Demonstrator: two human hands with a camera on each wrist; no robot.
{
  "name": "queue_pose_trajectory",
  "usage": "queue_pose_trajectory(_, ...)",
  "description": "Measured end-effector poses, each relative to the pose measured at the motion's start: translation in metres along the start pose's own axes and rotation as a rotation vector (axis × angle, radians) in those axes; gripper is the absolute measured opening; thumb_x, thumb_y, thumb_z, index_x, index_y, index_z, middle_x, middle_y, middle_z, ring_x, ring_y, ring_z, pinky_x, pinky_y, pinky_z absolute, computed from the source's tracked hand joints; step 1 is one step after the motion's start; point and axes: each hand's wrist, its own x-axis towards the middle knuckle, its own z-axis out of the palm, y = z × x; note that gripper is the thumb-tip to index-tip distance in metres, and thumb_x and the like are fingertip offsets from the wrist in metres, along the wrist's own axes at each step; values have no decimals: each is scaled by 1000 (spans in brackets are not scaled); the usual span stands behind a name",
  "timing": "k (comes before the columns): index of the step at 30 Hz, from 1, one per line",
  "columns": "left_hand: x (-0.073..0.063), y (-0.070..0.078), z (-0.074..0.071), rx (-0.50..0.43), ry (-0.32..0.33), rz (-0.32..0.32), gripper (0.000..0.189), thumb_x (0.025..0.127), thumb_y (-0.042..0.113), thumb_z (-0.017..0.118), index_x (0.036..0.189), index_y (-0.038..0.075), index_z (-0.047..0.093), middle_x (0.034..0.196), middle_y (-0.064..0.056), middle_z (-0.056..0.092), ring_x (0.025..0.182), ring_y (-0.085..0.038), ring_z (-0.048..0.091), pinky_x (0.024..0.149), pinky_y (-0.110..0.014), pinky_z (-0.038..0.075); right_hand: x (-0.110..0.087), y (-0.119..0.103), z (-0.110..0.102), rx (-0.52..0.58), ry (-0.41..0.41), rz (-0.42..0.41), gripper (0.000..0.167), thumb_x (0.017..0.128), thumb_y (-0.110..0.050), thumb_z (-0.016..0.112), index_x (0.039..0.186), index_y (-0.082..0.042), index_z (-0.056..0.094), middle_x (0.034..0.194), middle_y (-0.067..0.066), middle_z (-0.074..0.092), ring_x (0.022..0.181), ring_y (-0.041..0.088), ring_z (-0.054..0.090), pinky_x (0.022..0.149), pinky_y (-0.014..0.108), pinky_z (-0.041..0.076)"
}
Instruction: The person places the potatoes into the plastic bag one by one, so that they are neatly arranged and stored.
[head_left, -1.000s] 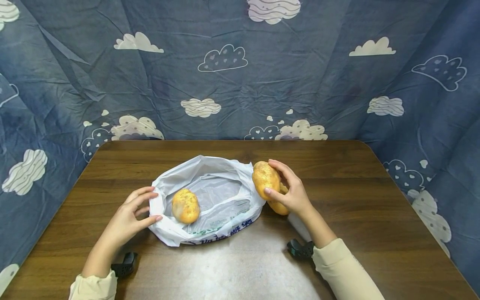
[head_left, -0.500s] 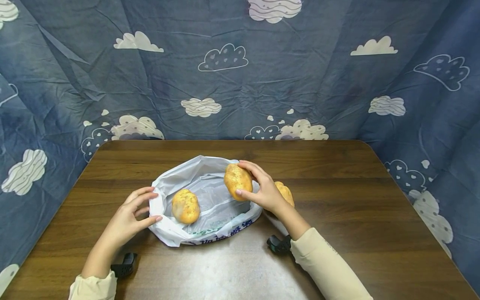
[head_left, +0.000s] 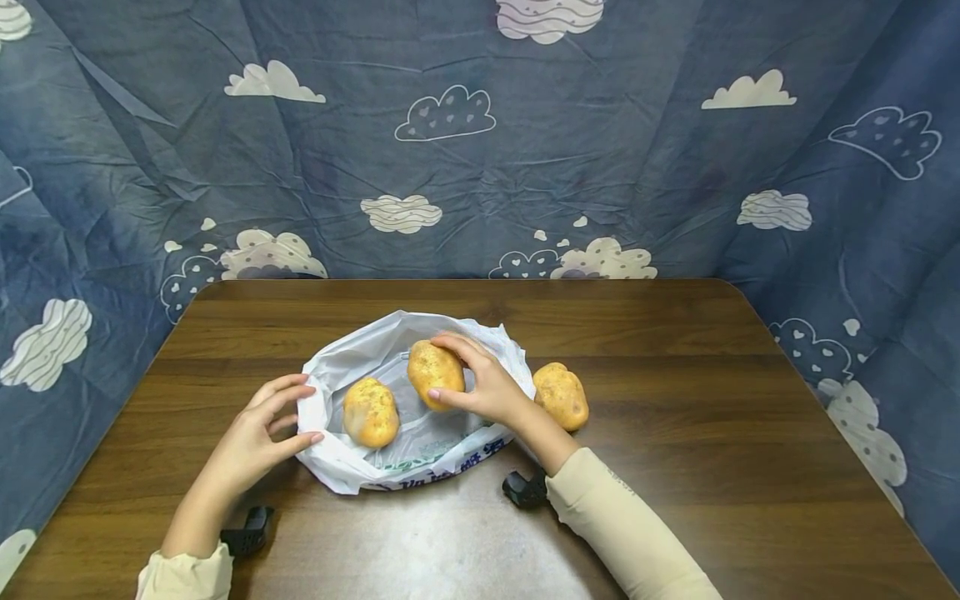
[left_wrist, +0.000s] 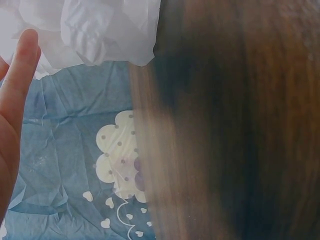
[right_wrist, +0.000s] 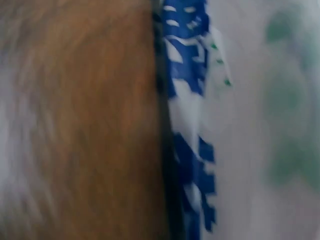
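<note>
A white plastic bag lies on the table with its mouth spread wide. One potato rests inside it on the left. Above the bag's middle, my right hand grips a second potato between thumb and fingers. My left hand touches the bag's left rim with fingers and thumb spread apart; in the left wrist view a straight finger lies against the white plastic. A third potato sits on the table just right of the bag. Only the bag's printed side and table show in the blurred right wrist view.
The brown wooden table reaches back to a blue cloud-patterned curtain. Black wrist cameras sit at the left wrist and the right wrist.
My right hand has carried its potato leftward from beyond the bag's right rim to over the bag's middle. The potato on the right is now fully uncovered. My left hand stays put.
</note>
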Motion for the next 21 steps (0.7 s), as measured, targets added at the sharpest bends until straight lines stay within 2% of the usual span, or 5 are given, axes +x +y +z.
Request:
queue_pose_trajectory(10, 0, 0, 1, -21, 0, 15, 52, 63, -12, 75, 110, -8, 53, 125, -19, 40, 108, 1, 41, 80, -11, 46, 7, 2, 18, -120, -90, 44, 61, 75, -34, 72, 127, -14, 47, 128, 0, 46, 117, 9, 40, 99, 28, 36)
queue_pose_trajectory(21, 0, 1, 0, -3, -11, 8, 52, 64, -9, 76, 110, -7, 53, 125, -18, 40, 109, 3, 39, 81, -11, 46, 9, 4, 28, -133, -138, 44, 62, 75, -34, 71, 128, -13, 46, 129, 4, 46, 118, 12, 39, 100, 27, 34)
